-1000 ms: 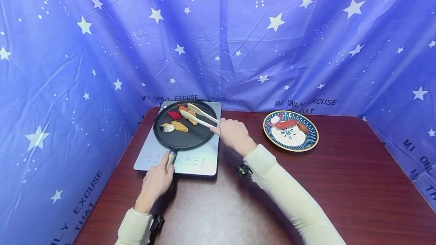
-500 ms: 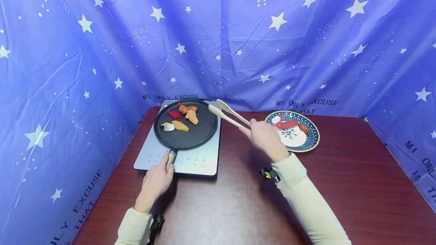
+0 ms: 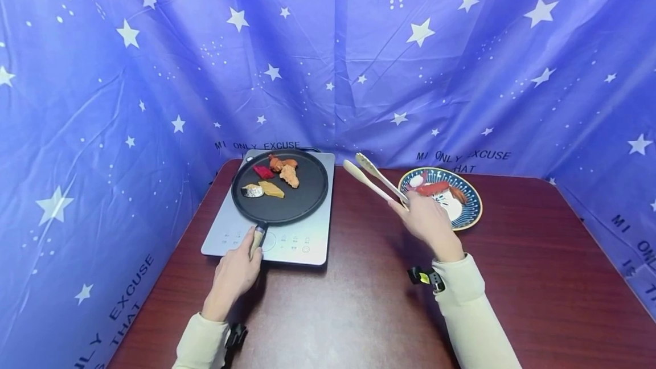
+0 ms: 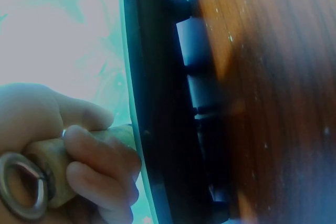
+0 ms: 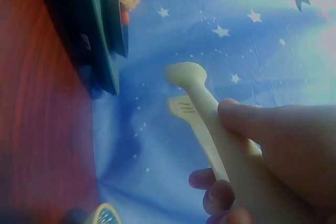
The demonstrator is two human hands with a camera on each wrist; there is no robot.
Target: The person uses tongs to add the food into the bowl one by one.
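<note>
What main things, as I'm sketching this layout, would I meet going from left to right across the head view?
Left hand → frying pan → tongs → blue-and-white plate.

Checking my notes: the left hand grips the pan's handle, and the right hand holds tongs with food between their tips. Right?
No: the tongs in the right hand hold nothing, as the head view shows. The left hand does grip the pan's handle.

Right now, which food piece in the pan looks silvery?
The front-left piece in the pan, just left of the yellow piece. Only it shows a silvery-white surface; the others don't.
</note>
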